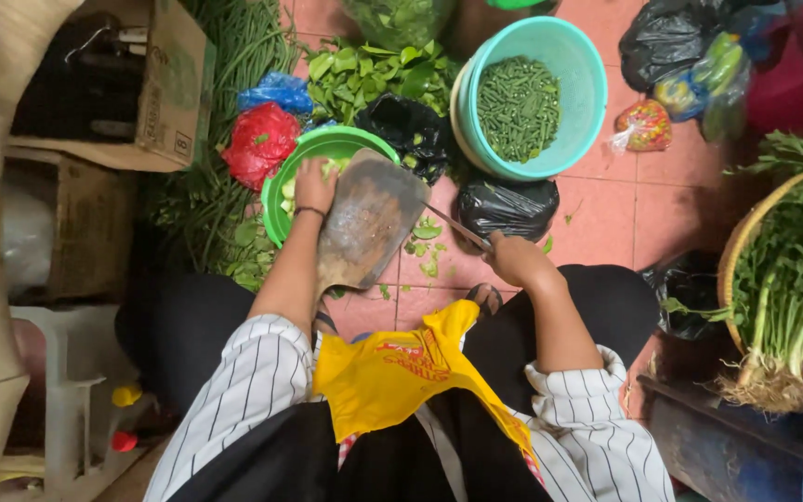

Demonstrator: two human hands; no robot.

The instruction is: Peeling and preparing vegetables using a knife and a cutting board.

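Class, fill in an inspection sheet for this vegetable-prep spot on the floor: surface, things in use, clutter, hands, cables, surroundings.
Surface: pink tiled floor, cut green scraps scattered on it.
Things in use: wooden board tilted over the green bowl; knife; cut pieces in the bowl.
Clutter: teal tub of chopped beans; loose leaves; long beans; red bag; black bags.
Hands: left hand at the bowl rim beside the board; right hand grips the knife.
Cables: nothing seen.
Surroundings: cardboard box; basket of rooted greens; white stool.
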